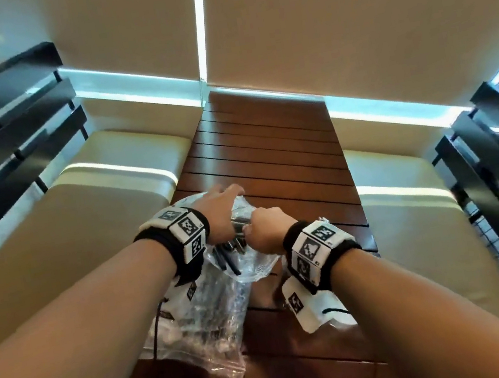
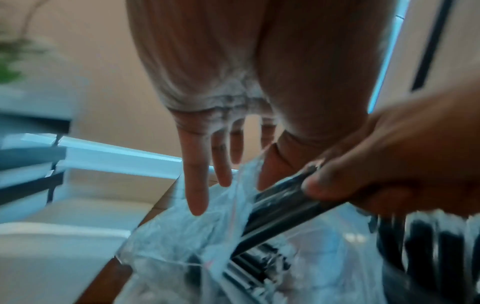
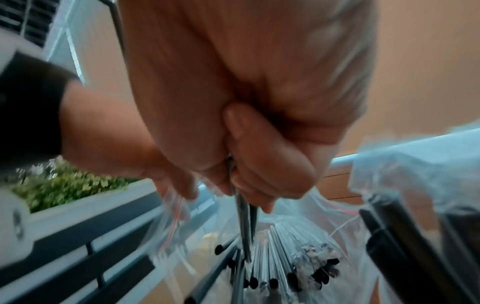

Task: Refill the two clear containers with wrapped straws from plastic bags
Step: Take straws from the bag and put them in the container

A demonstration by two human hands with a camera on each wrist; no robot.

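Note:
A clear plastic bag full of black wrapped straws lies on the near end of the wooden slat table. My left hand pinches the bag's rim and holds its mouth open, with its other fingers straight. My right hand grips a small bundle of straws and holds it partly out of the bag, as the right wrist view shows. More straws lie loose inside the bag. No clear container is plainly visible.
More dark straws in clear plastic stand just right of my right hand. Cream cushioned benches run along both sides of the table, with black slatted backs behind them. A window blind hangs beyond the table's far end.

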